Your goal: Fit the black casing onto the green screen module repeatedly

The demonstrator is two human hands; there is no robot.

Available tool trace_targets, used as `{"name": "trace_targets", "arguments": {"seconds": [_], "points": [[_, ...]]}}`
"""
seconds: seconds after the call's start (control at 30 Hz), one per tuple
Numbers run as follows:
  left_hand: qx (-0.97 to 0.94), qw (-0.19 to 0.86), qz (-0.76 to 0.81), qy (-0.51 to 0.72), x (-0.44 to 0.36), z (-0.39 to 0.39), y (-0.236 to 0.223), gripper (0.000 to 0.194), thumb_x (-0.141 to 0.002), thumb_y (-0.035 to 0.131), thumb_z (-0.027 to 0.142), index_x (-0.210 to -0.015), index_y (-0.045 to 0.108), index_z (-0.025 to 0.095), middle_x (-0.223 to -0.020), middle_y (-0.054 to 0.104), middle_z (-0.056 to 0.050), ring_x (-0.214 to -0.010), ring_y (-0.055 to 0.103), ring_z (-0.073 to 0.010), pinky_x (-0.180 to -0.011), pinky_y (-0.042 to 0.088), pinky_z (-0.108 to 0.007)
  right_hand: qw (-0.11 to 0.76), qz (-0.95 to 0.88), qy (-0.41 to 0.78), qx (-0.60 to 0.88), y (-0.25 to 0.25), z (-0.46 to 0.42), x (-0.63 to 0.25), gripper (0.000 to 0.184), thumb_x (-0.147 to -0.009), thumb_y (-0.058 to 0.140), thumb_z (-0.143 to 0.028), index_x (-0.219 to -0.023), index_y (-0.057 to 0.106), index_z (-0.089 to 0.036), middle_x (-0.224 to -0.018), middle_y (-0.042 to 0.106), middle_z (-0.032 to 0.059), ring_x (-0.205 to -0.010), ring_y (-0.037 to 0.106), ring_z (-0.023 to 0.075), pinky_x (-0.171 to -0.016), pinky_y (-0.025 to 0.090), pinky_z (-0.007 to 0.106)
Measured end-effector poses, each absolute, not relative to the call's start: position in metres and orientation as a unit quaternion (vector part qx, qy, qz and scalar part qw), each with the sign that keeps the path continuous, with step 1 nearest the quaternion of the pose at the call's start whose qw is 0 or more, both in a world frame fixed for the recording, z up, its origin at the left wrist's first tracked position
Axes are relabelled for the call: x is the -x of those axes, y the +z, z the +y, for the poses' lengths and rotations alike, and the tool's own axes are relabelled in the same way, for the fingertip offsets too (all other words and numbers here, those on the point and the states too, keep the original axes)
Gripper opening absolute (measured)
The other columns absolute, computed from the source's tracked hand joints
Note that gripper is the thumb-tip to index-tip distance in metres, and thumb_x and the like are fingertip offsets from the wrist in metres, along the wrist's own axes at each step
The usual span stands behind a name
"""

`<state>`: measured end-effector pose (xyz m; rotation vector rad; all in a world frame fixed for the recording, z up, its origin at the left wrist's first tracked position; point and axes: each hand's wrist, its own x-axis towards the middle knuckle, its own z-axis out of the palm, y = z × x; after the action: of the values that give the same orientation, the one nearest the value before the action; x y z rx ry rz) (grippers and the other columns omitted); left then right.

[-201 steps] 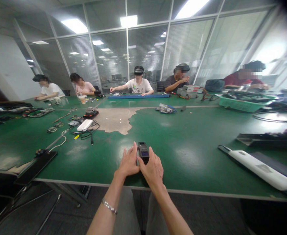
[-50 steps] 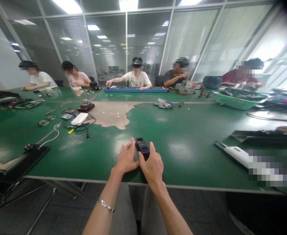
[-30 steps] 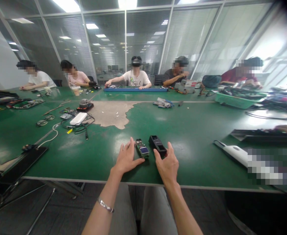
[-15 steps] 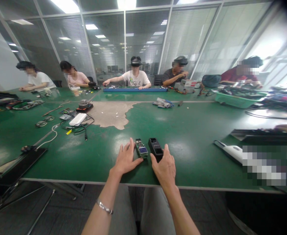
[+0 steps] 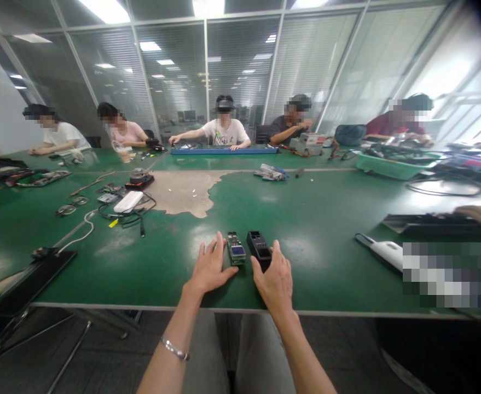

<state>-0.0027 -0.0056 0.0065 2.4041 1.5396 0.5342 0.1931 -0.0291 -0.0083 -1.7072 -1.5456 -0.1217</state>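
A small green circuit board [image 5: 236, 250] with a little screen lies near the table's front edge. Just left of it rests my left hand [image 5: 212, 268], fingers stretched out and thumb reaching to the board's near end. To the right of the board lies a black plastic housing [image 5: 259, 246] with cut-out windows. My right hand [image 5: 276, 276] is at the housing's near right end, thumb and fingers apart on either side of it. Whether the fingertips touch either piece, I cannot tell. Neither piece is lifted off the table.
On the green table [image 5: 306, 213], a white box with cables [image 5: 128, 202] and a pair of glasses [image 5: 71, 206] lie left. Farther off are a bundle of gloves [image 5: 271, 172] and a green basket [image 5: 396, 167]. Several people sit around; a person's hand [image 5: 480, 216] shows at right.
The whole view has shifted slightly. Both hands, the circuit board and the housing keep their places relative to one another.
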Motion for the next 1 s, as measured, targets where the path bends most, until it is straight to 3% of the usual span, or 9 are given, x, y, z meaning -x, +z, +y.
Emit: {"name": "trace_targets", "arguments": {"seconds": [0.23, 0.53, 0.67, 1.0], "points": [[-0.821, 0.122, 0.524, 0.19, 0.004, -0.005, 0.004, 0.108, -0.087, 0.053, 0.059, -0.151, -0.021, 0.015, -0.155, 0.035, -0.014, -0.147, 0.018, -0.0304, -0.119, 0.005, -0.055, 0.385, -0.598, -0.032, 0.702, -0.003, -0.031, -0.191, 0.071, -0.091, 0.045, -0.045, -0.147, 0.032, -0.004, -0.133, 0.057, 0.0226, -0.108, 0.058, 0.0337, -0.091, 0.047, 0.046], [-0.814, 0.131, 0.528, 0.204, 0.005, -0.006, 0.005, 0.109, -0.084, 0.057, 0.057, -0.153, -0.016, 0.015, -0.155, 0.035, -0.013, -0.147, 0.02, -0.0313, -0.119, 0.005, -0.054, 0.473, -0.558, 0.018, 0.681, 0.034, -0.033, -0.166, 0.072, -0.089, 0.05, -0.052, -0.146, 0.037, -0.01, -0.132, 0.059, 0.0199, -0.108, 0.062, 0.0302, -0.092, 0.048, 0.043], [-0.808, 0.134, 0.534, 0.212, 0.005, -0.006, 0.004, 0.114, -0.083, 0.057, 0.057, -0.15, -0.024, 0.012, -0.158, 0.028, -0.016, -0.147, 0.019, -0.0305, -0.119, 0.005, -0.053, 0.443, -0.595, 0.004, 0.67, 0.044, -0.03, -0.143, 0.07, -0.09, 0.05, -0.048, -0.146, 0.036, -0.009, -0.135, 0.057, 0.0196, -0.111, 0.06, 0.0312, -0.092, 0.047, 0.043], [-0.814, 0.136, 0.525, 0.207, 0.008, -0.005, 0.002, 0.109, -0.084, 0.05, 0.052, -0.148, -0.028, 0.01, -0.16, 0.021, -0.018, -0.148, 0.018, -0.0288, -0.12, 0.007, -0.053, 0.371, -0.626, -0.035, 0.685, 0.036, -0.031, -0.124, 0.067, -0.091, 0.051, -0.042, -0.147, 0.034, -0.008, -0.116, 0.066, 0.0184, -0.101, 0.061, 0.0304, -0.085, 0.047, 0.04]]}}
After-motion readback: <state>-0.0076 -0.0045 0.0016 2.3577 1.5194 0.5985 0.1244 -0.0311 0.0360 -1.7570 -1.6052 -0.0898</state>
